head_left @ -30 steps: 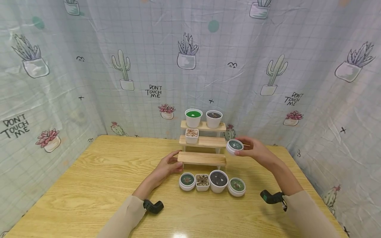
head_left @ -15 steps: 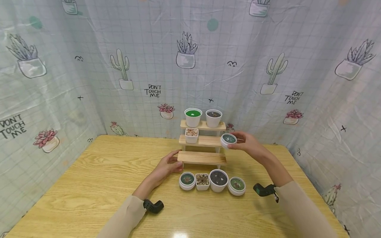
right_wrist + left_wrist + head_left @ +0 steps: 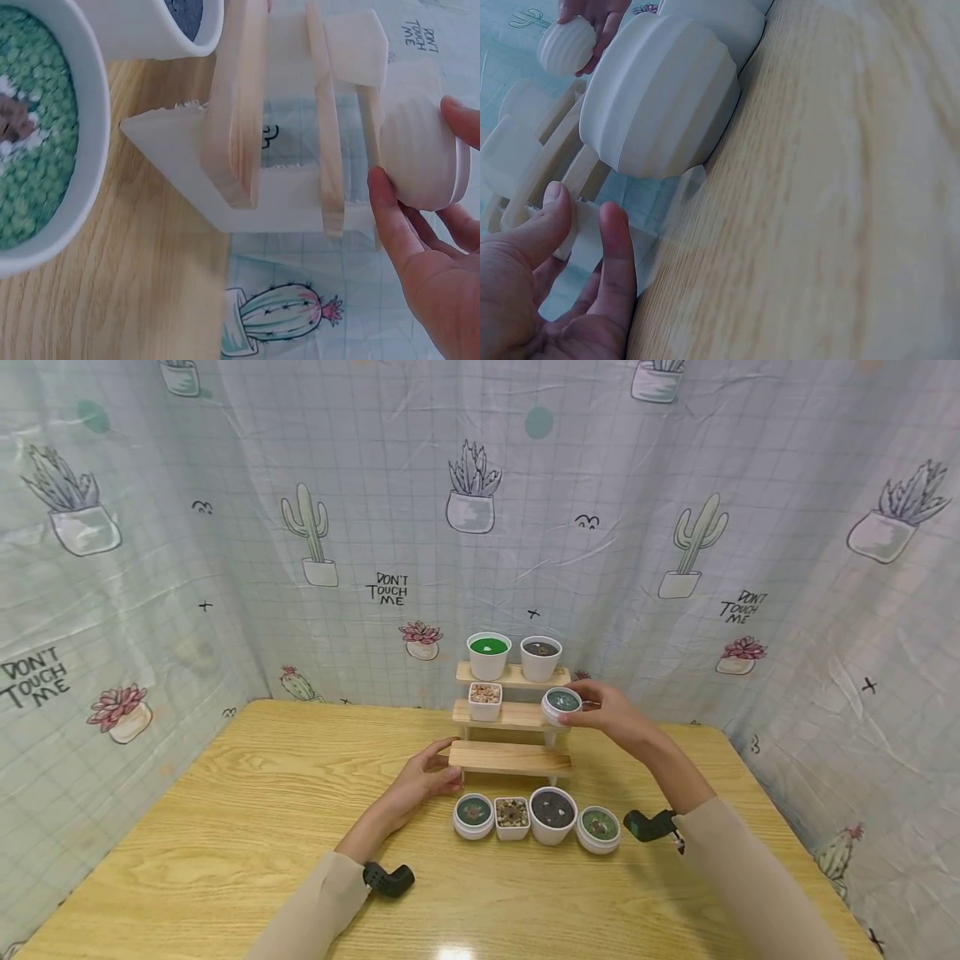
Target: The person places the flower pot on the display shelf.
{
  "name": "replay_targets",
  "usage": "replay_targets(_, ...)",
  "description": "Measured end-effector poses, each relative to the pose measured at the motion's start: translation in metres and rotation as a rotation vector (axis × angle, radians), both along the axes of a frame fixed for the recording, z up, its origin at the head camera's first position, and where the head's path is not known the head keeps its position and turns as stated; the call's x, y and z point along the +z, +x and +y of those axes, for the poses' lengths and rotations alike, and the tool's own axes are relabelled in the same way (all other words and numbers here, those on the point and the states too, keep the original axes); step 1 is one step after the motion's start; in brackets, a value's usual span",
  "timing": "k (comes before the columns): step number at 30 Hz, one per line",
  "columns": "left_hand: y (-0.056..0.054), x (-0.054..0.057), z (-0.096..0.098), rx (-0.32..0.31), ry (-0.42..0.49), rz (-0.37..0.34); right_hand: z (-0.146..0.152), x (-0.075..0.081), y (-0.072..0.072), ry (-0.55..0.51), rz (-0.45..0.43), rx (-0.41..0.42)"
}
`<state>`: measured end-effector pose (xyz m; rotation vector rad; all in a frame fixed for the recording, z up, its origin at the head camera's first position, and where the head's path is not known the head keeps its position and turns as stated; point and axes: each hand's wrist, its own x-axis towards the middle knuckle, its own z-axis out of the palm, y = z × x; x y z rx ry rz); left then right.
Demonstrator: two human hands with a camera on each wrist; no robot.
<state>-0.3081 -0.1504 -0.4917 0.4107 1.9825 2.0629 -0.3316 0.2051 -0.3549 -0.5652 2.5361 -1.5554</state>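
A three-step wooden stand [image 3: 510,758] with white side supports is at the back of the table. My left hand [image 3: 423,779] holds the left end of its lowest step; in the left wrist view, the thumb and fingers [image 3: 617,259] are bent around that end. Between the thumb and fingers of my right hand [image 3: 617,718] is a round white flowerpot [image 3: 562,702] filled with blue-green gravel. The pot is at the right end of the middle step, and the right wrist view shows its ribbed side [image 3: 420,154]. A square pebble-filled pot [image 3: 484,703] occupies that step's left end.
The top step bears a green-filled pot [image 3: 488,657] and a dark-filled pot [image 3: 540,661]. Before the stand, a row holds a round pot [image 3: 473,817], a square pebble pot [image 3: 512,819], a larger dark-filled pot [image 3: 552,816] and a green-gravel pot [image 3: 598,830]. A printed curtain [image 3: 360,635] hangs behind.
My right hand has carried the round pot leftward and slightly up in the head view, from beside the stand to the middle step's right end. My left hand stays on the stand.
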Motion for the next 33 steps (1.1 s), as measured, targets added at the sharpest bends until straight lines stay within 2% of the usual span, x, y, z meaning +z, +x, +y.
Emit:
replay_targets(15,0.0,-0.001,0.0,-0.002,0.002,0.0,-0.022,-0.005,-0.008,-0.007,0.03,-0.021)
replay_targets(23,-0.001,-0.001,0.0,-0.003,0.001,0.002,-0.036,-0.008,-0.013,-0.023,-0.001,-0.017)
replay_targets(33,-0.001,-0.001,0.0,0.002,-0.004,-0.001,-0.049,-0.011,-0.017,0.007,0.011,-0.045)
